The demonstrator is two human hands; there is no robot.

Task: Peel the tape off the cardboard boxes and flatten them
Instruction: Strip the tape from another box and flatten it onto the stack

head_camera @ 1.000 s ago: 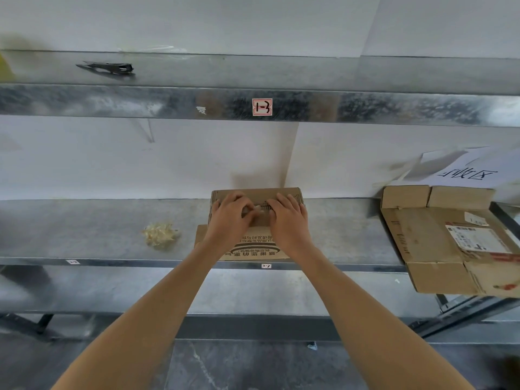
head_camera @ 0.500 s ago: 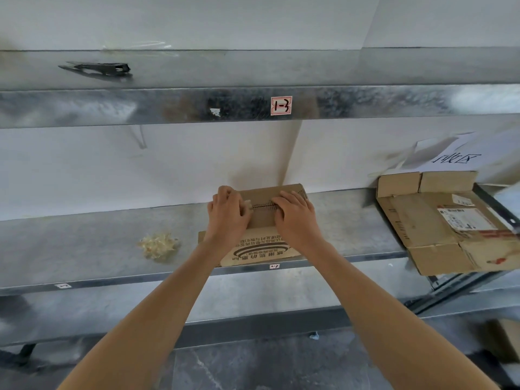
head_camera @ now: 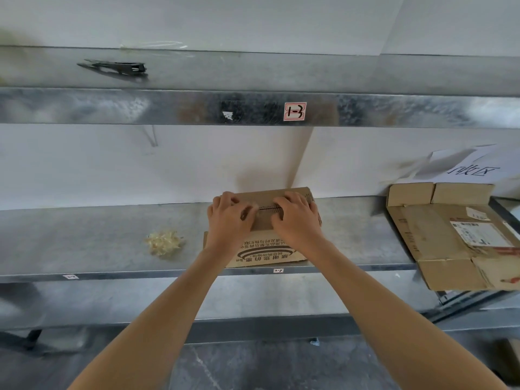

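Gripping the top of the cardboard box with the left hand and the right hand, fingers of both curled and bearing down on either side of the dark centre seam. Not being able to tell whether any tape is pinched under the fingertips. Working on a box not yet collapsed, sitting near the front edge of the metal shelf, with one printed flap lying open toward the camera. Judging this box as partway: seam seemingly being opened, flattening not yet done. Noting, just left, a pale crumpled wad, probably peeled tape. Noting, well apart on the right, flattened cartons, pointing to other boxes already finished.
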